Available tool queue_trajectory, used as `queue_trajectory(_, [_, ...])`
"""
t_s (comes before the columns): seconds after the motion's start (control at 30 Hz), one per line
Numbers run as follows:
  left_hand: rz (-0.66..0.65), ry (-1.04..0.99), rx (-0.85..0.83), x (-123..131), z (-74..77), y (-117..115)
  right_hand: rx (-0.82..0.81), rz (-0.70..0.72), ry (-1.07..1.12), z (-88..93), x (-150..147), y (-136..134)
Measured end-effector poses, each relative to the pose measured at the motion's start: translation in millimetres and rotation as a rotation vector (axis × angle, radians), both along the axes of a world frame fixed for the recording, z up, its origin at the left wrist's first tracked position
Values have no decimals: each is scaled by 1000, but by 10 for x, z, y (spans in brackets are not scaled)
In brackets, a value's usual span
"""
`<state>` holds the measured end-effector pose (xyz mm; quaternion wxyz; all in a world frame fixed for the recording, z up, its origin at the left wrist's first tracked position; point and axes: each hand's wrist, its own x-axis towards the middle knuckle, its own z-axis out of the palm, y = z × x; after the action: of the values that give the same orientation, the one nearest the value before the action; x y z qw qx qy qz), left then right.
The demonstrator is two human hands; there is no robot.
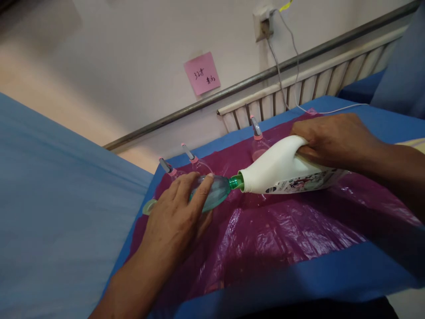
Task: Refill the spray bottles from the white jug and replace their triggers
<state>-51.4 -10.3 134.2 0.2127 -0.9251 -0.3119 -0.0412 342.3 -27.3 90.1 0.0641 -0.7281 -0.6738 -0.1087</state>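
Nearest to me, at 6 o'clock, runs the blue cloth (299, 279) that covers the table edge. On it lies a crinkled purple plastic sheet (282, 230), which fills the middle of my view.

My left hand (175, 217) comes in from 7 o'clock and lies palm down over a clear green-tinted bottle (215, 192). Its fingers are curled over the body and press it onto the sheet. The bottle lies on its side just left of centre, with its green neck pointing toward 3 o'clock.

My right hand (332, 137) reaches in from 3 o'clock and is closed around the handle of a white detergent jug (282, 170). The jug is tipped almost flat, and its mouth meets the bottle's green neck at the centre of the sheet.

Beyond them, from 10 to 12 o'clock along the far edge of the sheet, stand three clear bottles with pink collars and grey nozzles: one (166, 167), a second (191, 155) and a third (257, 133), this last just behind the jug.

Farther off, a radiator (315, 84) runs along the wall at 1 o'clock. A pink sticky note (202, 73) is stuck up at 12 o'clock, and a wall socket (264, 22) sits above it with a grey cable (288, 66) hanging down.
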Motion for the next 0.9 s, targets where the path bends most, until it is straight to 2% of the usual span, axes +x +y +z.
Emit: queue_trajectory(0.9, [-3,104,27,80,110,85,-36,-17,-21,12,-28,33])
